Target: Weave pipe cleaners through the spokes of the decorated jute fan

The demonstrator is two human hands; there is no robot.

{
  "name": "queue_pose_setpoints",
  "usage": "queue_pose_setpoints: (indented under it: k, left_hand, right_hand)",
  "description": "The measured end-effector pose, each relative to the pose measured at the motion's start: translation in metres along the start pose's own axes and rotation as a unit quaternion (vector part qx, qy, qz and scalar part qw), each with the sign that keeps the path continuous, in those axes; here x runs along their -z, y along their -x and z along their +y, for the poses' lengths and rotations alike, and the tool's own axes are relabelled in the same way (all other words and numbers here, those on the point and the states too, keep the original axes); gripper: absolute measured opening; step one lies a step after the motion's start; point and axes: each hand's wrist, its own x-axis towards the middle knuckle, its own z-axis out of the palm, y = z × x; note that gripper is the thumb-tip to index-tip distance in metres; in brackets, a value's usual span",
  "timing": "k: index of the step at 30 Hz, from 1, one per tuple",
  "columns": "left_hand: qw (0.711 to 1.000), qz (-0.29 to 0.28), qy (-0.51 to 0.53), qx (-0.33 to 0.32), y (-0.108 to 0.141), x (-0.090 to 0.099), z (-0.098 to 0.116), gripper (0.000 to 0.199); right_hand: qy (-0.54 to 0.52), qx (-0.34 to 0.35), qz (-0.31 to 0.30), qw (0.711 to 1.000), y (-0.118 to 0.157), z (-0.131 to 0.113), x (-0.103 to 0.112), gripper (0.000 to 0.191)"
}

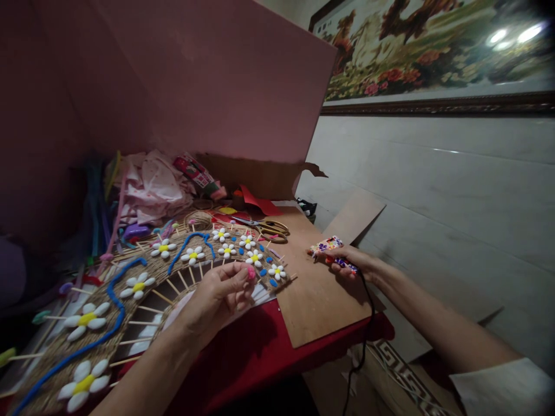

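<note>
Between the thumb and fingertips of my left hand is a small pink ball, perhaps of clay. That hand is above the near edge of an arched twine-wound craft piece on thin wooden sticks. White petal flowers with yellow centres, such as one flower, and a wavy blue strip decorate it. Small blue ovals dot its right end. My right hand grips a flower-patterned glue gun over a brown board, its nozzle pointing left. A black cord hangs from its handle.
Gold-handled scissors lie behind the craft piece, near red paper and a twine ball. Pink fabric is heaped at the back left. A red cloth covers the table's front; a tiled wall stands right.
</note>
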Motion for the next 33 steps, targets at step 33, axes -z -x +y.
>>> queue_pose_setpoints:
  k: [33]
  left_hand:
    - [0.999,-0.031,0.03,0.001,0.001,0.004,0.0,0.015]
  right_hand:
    - [0.601,0.315,0.157,0.718,0.022,0.039,-0.011,0.038]
